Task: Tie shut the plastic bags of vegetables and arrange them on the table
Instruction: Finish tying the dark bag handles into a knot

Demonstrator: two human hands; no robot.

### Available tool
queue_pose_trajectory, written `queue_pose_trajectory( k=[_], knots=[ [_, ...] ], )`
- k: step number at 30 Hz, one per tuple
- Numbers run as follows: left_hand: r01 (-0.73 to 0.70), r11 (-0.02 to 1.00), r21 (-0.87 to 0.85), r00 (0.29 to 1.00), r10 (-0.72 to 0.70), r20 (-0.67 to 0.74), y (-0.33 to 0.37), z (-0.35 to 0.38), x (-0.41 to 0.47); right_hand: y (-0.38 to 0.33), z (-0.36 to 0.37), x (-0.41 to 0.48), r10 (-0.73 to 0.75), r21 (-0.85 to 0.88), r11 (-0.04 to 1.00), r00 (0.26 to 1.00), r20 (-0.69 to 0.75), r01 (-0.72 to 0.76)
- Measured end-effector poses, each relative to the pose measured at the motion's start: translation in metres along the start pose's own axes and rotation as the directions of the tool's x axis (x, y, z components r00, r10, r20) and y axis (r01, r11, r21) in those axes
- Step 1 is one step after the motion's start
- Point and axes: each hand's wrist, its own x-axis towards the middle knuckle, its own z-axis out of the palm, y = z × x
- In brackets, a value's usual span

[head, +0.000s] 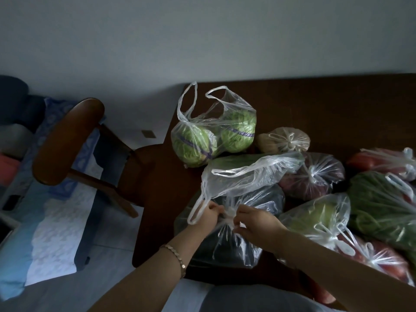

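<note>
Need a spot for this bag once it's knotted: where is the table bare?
Bare: the far strip of table behind the brownish bag and red bag, and a small patch between the cabbage bag and dark bag. The near right is packed.

Dim, flat light; wide-angle bending at edges; soft, slightly blurred detail.

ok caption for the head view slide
Left hand and right hand knot the dark-vegetable bag; cabbage bag sits untied.

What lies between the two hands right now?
The head view shows the twisted neck of the clear bag of dark vegetables between the left hand and right hand; both hands pinch it.
</note>
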Motion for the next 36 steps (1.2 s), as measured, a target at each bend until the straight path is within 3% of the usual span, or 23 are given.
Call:
queue_pose_trajectory(
  k=[2, 4, 6, 8, 11, 13, 14, 16, 17, 20, 21, 23, 26, 29, 31, 33, 36],
  knots=[
    [-0.096, 0.989, 0.115, 0.985, 0.111, -0.133, 0.000, -0.008, 0.001, -0.003, -0.011, 0.004, -0.011, -0.018, 1.000, 0.992, -0.127, 0.009],
    [-0.218, 0.964, 0.154, 0.927, 0.254, -0.275, 0.000, -0.018, 0.000, -0.006, -0.028, 0.012, -0.063, -0.089, 0.995, 0.932, -0.357, 0.033],
    [-0.443, 0.871, 0.213, 0.807, 0.491, -0.327, 0.004, -0.028, -0.004, -0.009, -0.048, 0.028, -0.033, -0.182, 0.981, 0.874, -0.484, -0.063],
    [-0.602, 0.709, 0.367, 0.677, 0.697, -0.238, 0.008, -0.034, -0.004, -0.005, -0.066, 0.044, 0.138, -0.276, 0.926, 0.910, -0.391, -0.258],
    [-0.694, 0.602, 0.396, 0.617, 0.780, -0.105, 0.018, -0.041, -0.002, 0.013, -0.079, 0.058, 0.363, -0.448, 0.816, 0.927, -0.097, -0.366],
    [-0.729, 0.606, 0.318, 0.619, 0.782, -0.071, 0.027, -0.047, -0.005, 0.020, -0.086, 0.062, 0.350, -0.490, 0.811, 0.936, -0.030, -0.319],
    [-0.732, 0.619, 0.286, 0.626, 0.776, -0.076, 0.033, -0.051, -0.008, 0.021, -0.090, 0.062, 0.317, -0.407, 0.858, 0.947, -0.059, -0.312],
    [-0.721, 0.639, 0.268, 0.626, 0.766, -0.146, 0.045, -0.059, -0.012, 0.014, -0.101, 0.059, 0.342, -0.028, 0.937, 0.930, -0.133, -0.349],
    [-0.719, 0.661, 0.214, 0.631, 0.750, -0.196, 0.052, -0.061, -0.012, 0.010, -0.107, 0.056, 0.377, 0.179, 0.920, 0.913, -0.155, -0.350],
    [-0.701, 0.689, -0.184, 0.703, 0.624, -0.340, 0.076, -0.062, -0.019, -0.007, -0.126, 0.048, 0.437, 0.655, 0.735, 0.862, -0.256, -0.179],
    [-0.676, 0.664, -0.319, 0.736, 0.592, -0.328, 0.086, -0.059, -0.024, -0.013, -0.130, 0.046, 0.446, 0.769, 0.631, 0.859, -0.249, -0.104],
    [-0.629, 0.666, -0.400, 0.774, 0.585, -0.244, 0.100, -0.052, -0.032, -0.024, -0.136, 0.045, 0.457, 0.910, 0.415, 0.860, -0.226, 0.019],
    [-0.464, 0.740, -0.487, 0.837, 0.546, 0.031, 0.109, -0.031, -0.041, -0.032, -0.134, 0.042, 0.554, 0.982, 0.190, 0.824, -0.115, 0.009],
    [-0.331, 0.832, -0.445, 0.884, 0.439, 0.163, 0.105, -0.010, -0.045, -0.028, -0.121, 0.037, 0.741, 0.892, 0.261, 0.669, 0.059, -0.369],
    [-0.276, 0.862, -0.425, 0.914, 0.372, 0.163, 0.098, 0.002, -0.044, -0.023, -0.109, 0.029, 0.802, 0.842, 0.230, 0.585, 0.121, -0.489],
    [-0.195, 0.856, -0.478, 0.943, 0.297, 0.148, 0.091, 0.009, -0.042, -0.020, -0.098, 0.021, 0.790, 0.833, 0.280, 0.607, 0.083, -0.478],
    [-0.091, 0.849, -0.520, 0.966, 0.201, 0.160, 0.086, 0.017, -0.040, -0.024, -0.090, 0.012, 0.688, 0.792, 0.460, 0.725, -0.033, -0.400]
  ],
)
